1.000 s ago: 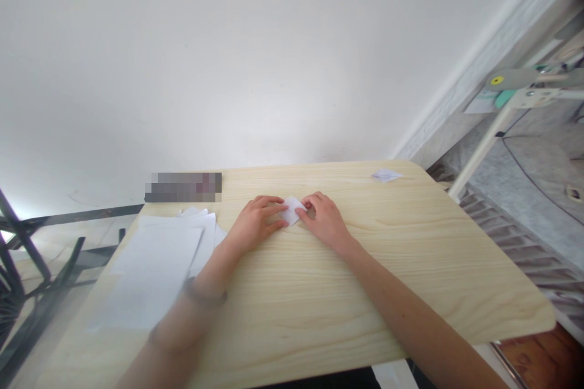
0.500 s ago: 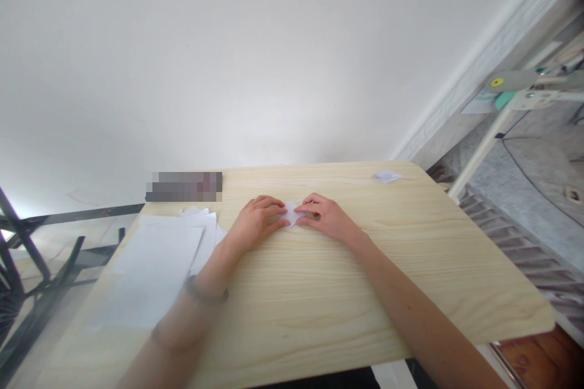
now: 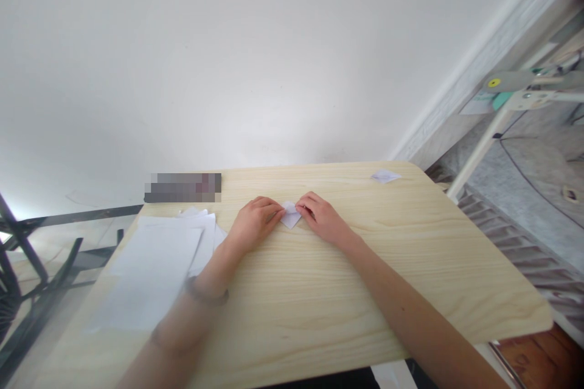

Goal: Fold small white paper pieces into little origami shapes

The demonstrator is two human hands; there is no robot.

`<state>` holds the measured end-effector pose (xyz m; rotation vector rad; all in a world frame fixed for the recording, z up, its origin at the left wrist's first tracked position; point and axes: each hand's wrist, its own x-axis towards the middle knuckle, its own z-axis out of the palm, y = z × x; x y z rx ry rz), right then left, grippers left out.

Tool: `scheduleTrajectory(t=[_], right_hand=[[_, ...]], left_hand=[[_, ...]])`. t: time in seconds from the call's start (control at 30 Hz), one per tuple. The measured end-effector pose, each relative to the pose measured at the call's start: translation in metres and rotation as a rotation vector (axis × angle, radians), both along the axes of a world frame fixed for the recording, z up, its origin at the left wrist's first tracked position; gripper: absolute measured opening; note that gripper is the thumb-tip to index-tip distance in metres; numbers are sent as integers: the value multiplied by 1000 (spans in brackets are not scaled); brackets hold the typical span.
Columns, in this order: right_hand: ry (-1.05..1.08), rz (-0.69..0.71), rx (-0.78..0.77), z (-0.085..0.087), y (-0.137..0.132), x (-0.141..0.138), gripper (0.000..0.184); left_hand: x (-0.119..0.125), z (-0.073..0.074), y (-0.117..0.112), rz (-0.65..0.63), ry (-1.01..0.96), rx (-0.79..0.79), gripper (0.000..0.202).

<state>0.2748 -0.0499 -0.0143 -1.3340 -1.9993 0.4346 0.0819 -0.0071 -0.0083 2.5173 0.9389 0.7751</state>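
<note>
A small folded piece of white paper (image 3: pixel 291 216), roughly diamond-shaped, is between my two hands near the middle of the table. My left hand (image 3: pixel 257 220) pinches its left corner between thumb and fingers. On the opposite side, my right hand (image 3: pixel 324 217) pinches the right corner the same way. A crease or fold line runs across the paper. Farther off, at the back right of the table, lies a second folded paper piece (image 3: pixel 385 176), pointed at both ends.
Loose white sheets (image 3: pixel 152 273) lie stacked unevenly on the left of the wooden table (image 3: pixel 292 316). A blurred-out dark object (image 3: pixel 183 188) sits at the back left corner. Behind the table rises a white wall (image 3: pixel 274 61). A white metal frame (image 3: pixel 483 140) stands to the right.
Thumbs and fingers of both hands have closed into pinches at the paper's side corners. More of the paper, with its fold line, now shows between them.
</note>
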Motion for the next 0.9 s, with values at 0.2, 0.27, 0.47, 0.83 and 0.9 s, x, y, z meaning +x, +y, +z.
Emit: scheduleTrajectory(t=[0.2, 0.27, 0.47, 0.83, 0.9], right_hand=[[140, -52, -24, -7, 3, 0, 9], [195, -94, -42, -8, 4, 1, 9], [441, -120, -65, -10, 4, 2, 12], [756, -98, -290, -6, 4, -1, 20], [767, -113, -291, -4, 4, -1, 20]], left_hand=[[1, 0, -1, 51, 31, 22, 20], [1, -2, -1, 56, 1, 6, 18], [3, -1, -1, 129, -153, -212, 26], [3, 5, -4, 128, -451, -576, 32], [5, 5, -5, 104, -490, -600, 31]])
